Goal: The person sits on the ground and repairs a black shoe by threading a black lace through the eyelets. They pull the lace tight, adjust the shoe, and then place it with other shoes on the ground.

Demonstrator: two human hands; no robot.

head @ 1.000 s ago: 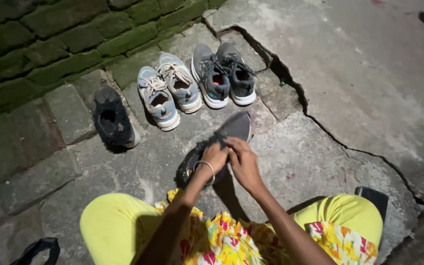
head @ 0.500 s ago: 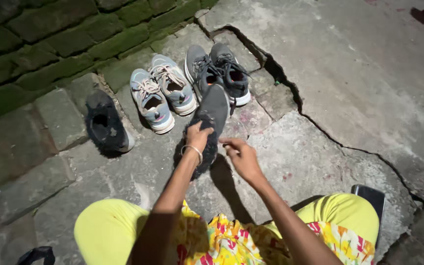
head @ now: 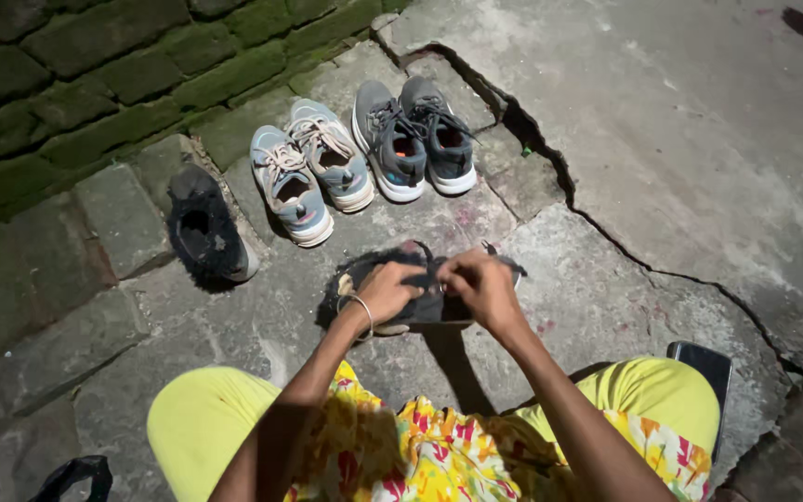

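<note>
I hold a dark shoe [head: 425,302] over the cracked stone floor [head: 606,279], just in front of my knees. My left hand [head: 388,290] has its grip closed on the shoe's near side, a bangle on that wrist. My right hand [head: 480,284] pinches the shoe's upper with fingers closed, touching the left. Beyond it a light grey pair of sneakers [head: 313,172] and a darker grey pair [head: 415,139] stand side by side. A single black shoe [head: 206,228] lies apart to the left, near the mossy brick wall [head: 95,84].
</note>
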